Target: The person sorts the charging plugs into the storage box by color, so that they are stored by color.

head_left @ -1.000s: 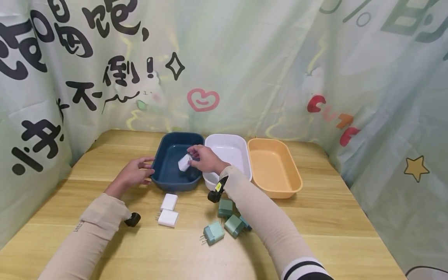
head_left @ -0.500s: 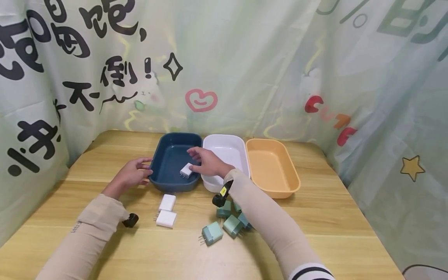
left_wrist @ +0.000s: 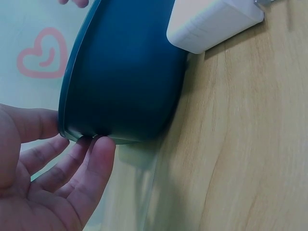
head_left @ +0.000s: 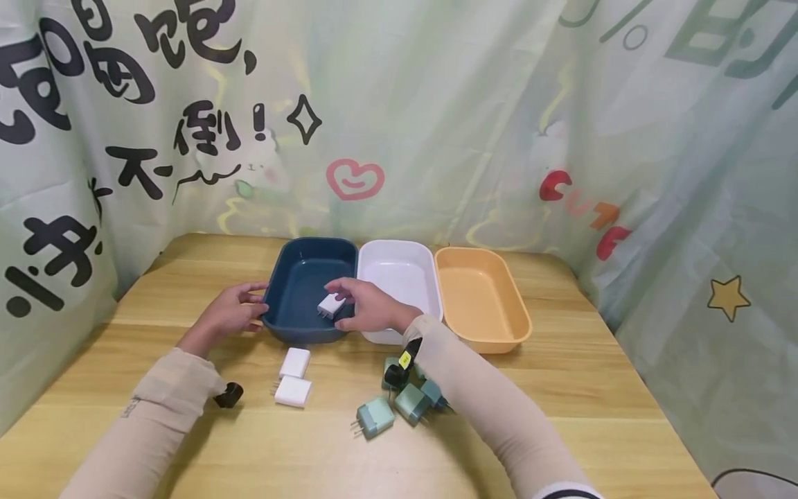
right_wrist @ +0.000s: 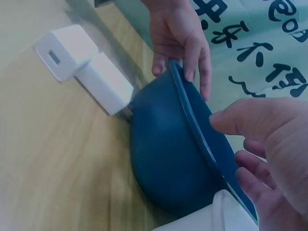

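Note:
My right hand is over the right side of the dark blue tray, thumb and fingers spread apart. Below its fingertips a white charger plug lies in the tray, its prongs toward me, partly hidden by the fingers. In the right wrist view nothing shows between that hand's thumb and fingers. My left hand touches the tray's left side, with relaxed fingertips against its wall and the thumb at the rim. Two more white charger plugs, a farther one and a nearer one, lie on the table before the tray.
Right of the blue tray stand a white tray and an orange tray, side by side. Several green charger plugs lie on the wooden table, some partly behind my right wrist camera. A printed curtain hangs behind.
My right hand has lowered the white charger plug into the blue tray and let go of it, its fingers now spread. My left hand has stayed at the tray's side.

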`<state>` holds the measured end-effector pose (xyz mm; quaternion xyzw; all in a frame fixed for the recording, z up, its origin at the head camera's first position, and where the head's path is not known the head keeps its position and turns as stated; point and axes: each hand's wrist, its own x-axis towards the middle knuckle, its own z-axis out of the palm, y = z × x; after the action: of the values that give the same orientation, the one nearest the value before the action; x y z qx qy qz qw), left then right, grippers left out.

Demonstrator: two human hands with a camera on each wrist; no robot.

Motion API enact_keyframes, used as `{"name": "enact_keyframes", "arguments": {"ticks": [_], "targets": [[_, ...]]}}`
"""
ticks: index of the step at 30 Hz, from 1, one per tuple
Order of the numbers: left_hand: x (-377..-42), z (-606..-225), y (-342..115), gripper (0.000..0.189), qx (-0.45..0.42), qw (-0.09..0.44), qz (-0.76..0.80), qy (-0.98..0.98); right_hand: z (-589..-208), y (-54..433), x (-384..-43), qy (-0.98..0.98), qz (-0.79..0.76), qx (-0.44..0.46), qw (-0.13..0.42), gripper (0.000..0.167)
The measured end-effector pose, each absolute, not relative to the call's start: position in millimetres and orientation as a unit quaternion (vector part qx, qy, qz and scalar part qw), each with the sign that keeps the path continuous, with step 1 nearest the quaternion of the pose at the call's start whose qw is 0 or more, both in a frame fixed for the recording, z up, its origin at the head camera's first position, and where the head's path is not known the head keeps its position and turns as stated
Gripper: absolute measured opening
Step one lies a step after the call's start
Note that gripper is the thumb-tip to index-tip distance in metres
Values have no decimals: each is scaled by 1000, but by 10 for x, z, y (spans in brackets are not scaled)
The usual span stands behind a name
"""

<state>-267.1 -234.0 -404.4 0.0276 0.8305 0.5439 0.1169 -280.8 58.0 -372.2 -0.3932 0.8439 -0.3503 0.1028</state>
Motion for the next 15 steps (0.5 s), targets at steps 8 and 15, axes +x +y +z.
{"name": "enact_keyframes", "arguments": {"ticks": [8, 15], "targets": [[-2649, -4036, -2335, 57, 26, 121, 542, 831, -3758, 570, -2680, 824, -358, -425, 111, 65], [-2662, -4045, -2340, 57, 25, 121, 543, 831, -3812, 549, -2575, 814, -356, -448, 98, 62]]}}
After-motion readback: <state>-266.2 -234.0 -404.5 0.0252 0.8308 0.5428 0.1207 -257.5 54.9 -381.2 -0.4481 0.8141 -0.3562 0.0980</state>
